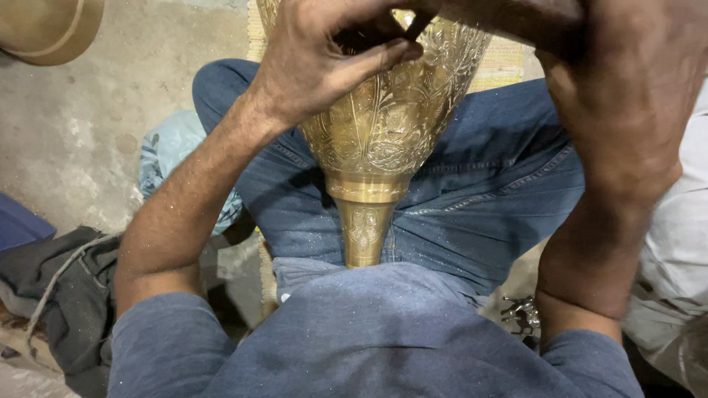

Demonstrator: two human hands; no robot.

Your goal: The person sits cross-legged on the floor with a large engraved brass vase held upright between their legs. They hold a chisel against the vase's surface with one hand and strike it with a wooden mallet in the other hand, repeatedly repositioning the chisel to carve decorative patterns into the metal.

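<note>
An engraved brass vase (383, 125) lies across my lap, its narrow neck pointing toward my chest and its wide body running out of the top of the frame. My left hand (324, 59) rests on the vase's upper left side, thumb and fingers pinched around a thin dark tool whose tip shows at the top. My right hand (627, 81) is raised at the upper right, close to the camera and blurred; its fingers reach to the vase's top edge, and what they hold is hidden.
I sit on a concrete floor in blue jeans (479, 191). A light blue patterned cloth (166, 155) lies by my left knee, dark grey fabric (66, 287) at the lower left, a brass piece (44, 26) at the top left, white cloth (678, 280) at the right.
</note>
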